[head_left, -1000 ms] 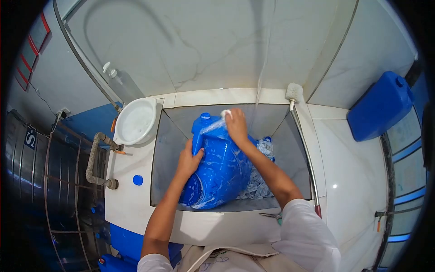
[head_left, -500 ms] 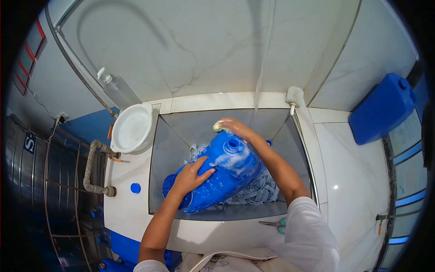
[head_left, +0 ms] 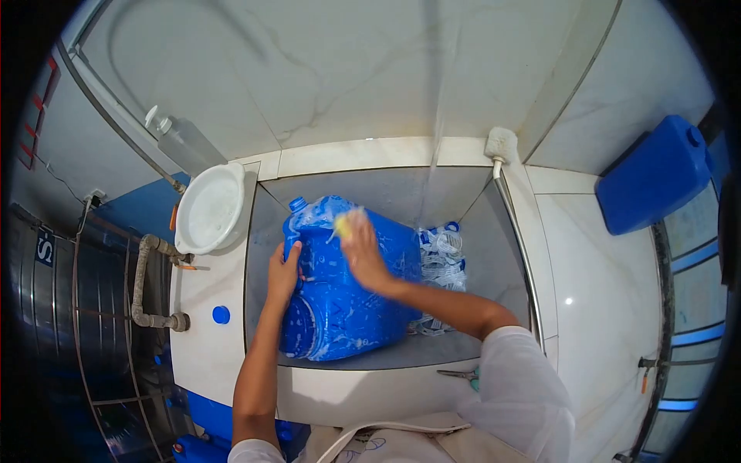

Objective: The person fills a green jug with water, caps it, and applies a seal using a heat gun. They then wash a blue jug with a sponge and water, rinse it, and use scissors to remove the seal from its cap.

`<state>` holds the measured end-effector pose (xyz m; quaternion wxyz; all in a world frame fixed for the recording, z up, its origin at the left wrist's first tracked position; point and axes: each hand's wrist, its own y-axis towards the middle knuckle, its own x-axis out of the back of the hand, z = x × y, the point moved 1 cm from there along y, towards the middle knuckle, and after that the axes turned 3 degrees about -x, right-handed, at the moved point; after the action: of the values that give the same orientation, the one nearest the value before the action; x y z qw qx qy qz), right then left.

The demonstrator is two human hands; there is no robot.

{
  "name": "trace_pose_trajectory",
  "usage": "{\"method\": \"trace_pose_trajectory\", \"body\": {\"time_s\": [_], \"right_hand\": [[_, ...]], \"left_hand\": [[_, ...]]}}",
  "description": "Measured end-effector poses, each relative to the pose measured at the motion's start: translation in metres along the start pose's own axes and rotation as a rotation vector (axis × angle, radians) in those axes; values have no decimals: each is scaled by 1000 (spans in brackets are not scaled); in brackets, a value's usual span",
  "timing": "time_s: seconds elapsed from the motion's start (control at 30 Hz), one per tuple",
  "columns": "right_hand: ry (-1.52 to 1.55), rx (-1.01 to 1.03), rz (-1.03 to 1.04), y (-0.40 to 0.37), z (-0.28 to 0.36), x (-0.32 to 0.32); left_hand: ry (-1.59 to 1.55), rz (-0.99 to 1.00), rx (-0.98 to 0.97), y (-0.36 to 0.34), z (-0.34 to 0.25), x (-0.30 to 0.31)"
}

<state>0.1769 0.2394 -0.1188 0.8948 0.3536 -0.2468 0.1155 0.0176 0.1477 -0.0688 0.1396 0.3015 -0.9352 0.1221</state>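
A large blue plastic jug, streaked with suds, lies on its side in the grey sink. My left hand rests against the jug's left edge, thumb on its face and the other fingers mostly hidden behind it. Above the jug's upper part, my right hand holds a yellow sponge to the foamy surface; the hand is slightly blurred. Whitish-blue strips lie in the sink to the right of the jug.
Left ledge: white basin, pump bottle and blue cap. Scissors lie on the front ledge. A long-handled brush leans at the sink's back right corner. Another blue jug stands at far right. Water falls at the back.
The jug has turned, its neck now toward the upper left. My right hand has moved left and down with the sponge; my left hand has shifted to the jug's left edge.
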Motion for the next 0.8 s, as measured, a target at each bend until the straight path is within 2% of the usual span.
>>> {"method": "trace_pose_trajectory", "body": {"time_s": [0.07, 0.13, 0.17, 0.2, 0.27, 0.33, 0.4, 0.47, 0.5, 0.57, 0.63, 0.67, 0.73, 0.8], "right_hand": [[400, -377, -69, 12, -73, -16], [113, -435, 17, -53, -171, -26], [52, -713, 118, -88, -181, -11], [-134, -727, 162, -141, -188, -17], [-251, -829, 194, -190, -138, -7], [15, -620, 281, -146, -40, 36], [183, -122, 147, -87, 3, 41], [281, 102, 203, -7, 10, 29], [247, 65, 213, 37, 13, 21], [-7, 299, 28, 121, -20, -10], [-337, 121, 227, 167, -33, 4], [-333, 118, 221, 165, -38, 6], [-48, -99, 169, 159, -50, 7], [335, -491, 401, 133, -21, 69]], "left_hand": [[6, -10, 12, -5, -7, -3], [10, -23, 27, -8, -2, -3], [-8, -47, 32, -2, 8, -3], [-30, -73, 35, 4, 13, -1], [-15, -67, 49, 10, 16, 4], [-3, -58, 61, 8, 19, 1], [-18, -82, 30, 5, 14, -3], [-30, -101, 32, -8, 2, -11], [-37, -110, 46, -11, -4, -14], [8, -99, -7, -12, -8, -15], [79, -70, -41, -17, -15, -16], [85, -70, -45, -17, -15, -16], [129, -38, -68, -18, -14, -13], [145, -11, -90, -19, -19, -14]]}}
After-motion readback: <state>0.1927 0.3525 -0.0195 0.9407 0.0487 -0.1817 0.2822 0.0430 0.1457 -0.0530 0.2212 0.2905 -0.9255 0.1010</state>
